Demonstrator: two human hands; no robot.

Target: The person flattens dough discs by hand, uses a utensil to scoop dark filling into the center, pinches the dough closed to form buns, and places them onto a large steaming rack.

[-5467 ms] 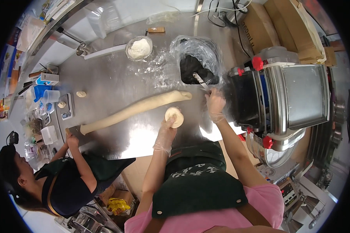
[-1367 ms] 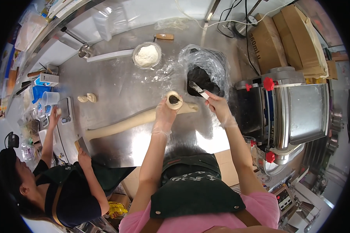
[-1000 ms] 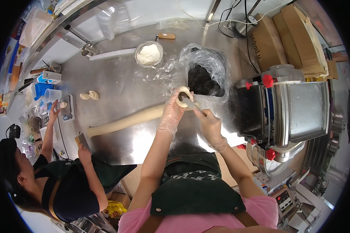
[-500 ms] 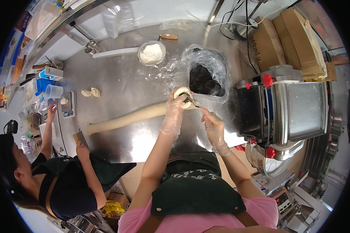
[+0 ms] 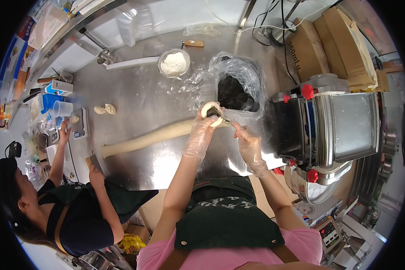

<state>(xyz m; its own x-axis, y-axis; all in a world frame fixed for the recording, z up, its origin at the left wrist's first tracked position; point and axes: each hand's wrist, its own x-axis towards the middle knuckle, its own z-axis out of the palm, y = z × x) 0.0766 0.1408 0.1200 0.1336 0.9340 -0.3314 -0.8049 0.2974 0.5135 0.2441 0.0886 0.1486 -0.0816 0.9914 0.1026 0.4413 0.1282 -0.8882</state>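
Observation:
In my gloved left hand rests a cupped round of white dough, the fingers curved around it. Dark filling sits in its hollow. My gloved right hand grips a thin filling spatula, its tip at the dough's right edge and smeared dark. A long pale dough roll lies on the steel table just beyond my wrists, its right end partly behind the left hand. Behind the hands stands a plastic-lined tub holding a black mass of filling.
A bowl of flour and a wooden-handled tool stand farther back. A roller machine occupies the right side. At left, a co-worker's hand holds a dough scraper; their other hand is by a scale. Small dough pieces lie nearby.
My left hand has tilted the dough slightly, so more dark filling shows, and the thumb sits lower. The spatula has drawn back toward the rim. The co-worker's far hand has moved closer to the scale.

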